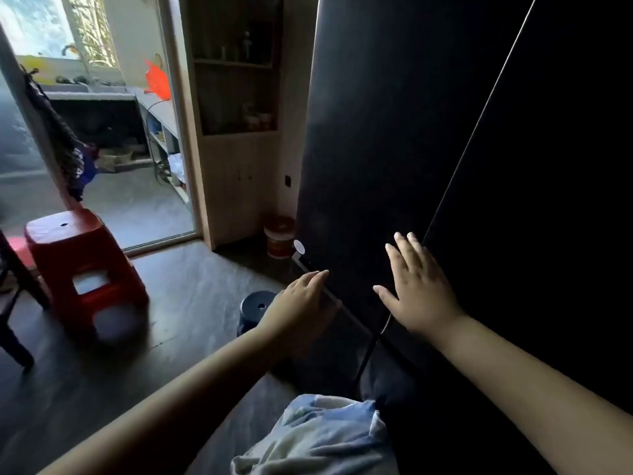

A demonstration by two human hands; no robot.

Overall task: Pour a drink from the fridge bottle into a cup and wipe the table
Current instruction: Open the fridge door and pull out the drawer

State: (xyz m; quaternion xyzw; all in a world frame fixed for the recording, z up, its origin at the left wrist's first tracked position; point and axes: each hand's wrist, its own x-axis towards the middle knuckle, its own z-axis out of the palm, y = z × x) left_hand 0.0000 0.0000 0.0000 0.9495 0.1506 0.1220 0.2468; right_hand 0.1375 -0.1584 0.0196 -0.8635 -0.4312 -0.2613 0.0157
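Observation:
A tall black fridge [394,132] fills the right half of the view, its doors closed. My right hand [416,286] lies flat on the left door, fingers straight and spread. My left hand [301,303] rests at the lower left edge of that door, fingers extended along the edge. No bottle, cup or table surface shows in this view.
Stacked red plastic stools [82,262] stand on the dark floor at left. A small dark stool [257,305] sits near the fridge's corner. A wooden shelf cabinet [239,132] and a red bucket [279,234] stand behind. A doorway [102,132] opens into a bright kitchen.

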